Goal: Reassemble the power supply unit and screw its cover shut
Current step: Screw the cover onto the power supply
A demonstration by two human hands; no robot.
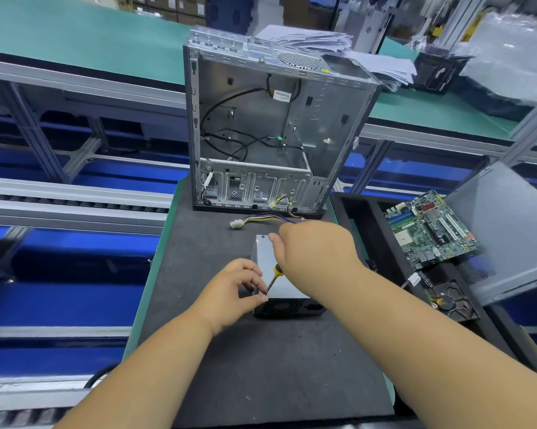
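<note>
Right hand (316,252) gripping screwdriver (273,278), left hand (234,289) pinching its tip, power supply (279,274) beneath

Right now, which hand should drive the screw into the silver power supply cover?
Right hand: it already grips the yellow-handled screwdriver, tip at the cover's near-left corner. Left hand pinches there, steadying.

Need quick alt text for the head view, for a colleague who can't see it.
The right hand drives a screwdriver into the power supply unit on a dark mat, the left hand steadying the tip. An open computer case stands behind.
</note>
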